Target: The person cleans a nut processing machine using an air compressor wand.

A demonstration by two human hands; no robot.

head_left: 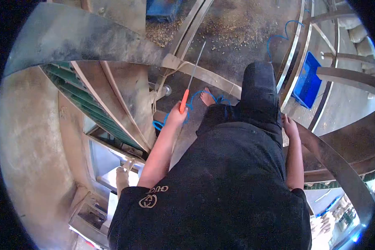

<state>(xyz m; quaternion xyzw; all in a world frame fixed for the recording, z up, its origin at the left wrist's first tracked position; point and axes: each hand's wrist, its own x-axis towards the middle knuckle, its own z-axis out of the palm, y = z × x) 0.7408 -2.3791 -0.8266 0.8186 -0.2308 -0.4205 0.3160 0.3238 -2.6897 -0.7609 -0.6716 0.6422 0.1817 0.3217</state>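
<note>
My left hand [178,114] is closed round the orange handle of a long screwdriver [184,100]. Its thin metal shaft points up and away over the floor, the tip unattached to anything. Behind the handle a thin blue hose [191,102] loops near a bare foot [208,97]. My right hand [290,126] hangs at the side of my dark trousers [258,96], close to a curved metal band [333,156]. Its fingers are loosely bent, with no tool showing in them.
Metal rails [191,29] and curved bars surround me. A blue crate [308,81] lies to the right, another blue crate [162,10] at the top. Small pale bits [233,33] litter the floor. On the left stands a slatted green panel [89,106] beside a wall.
</note>
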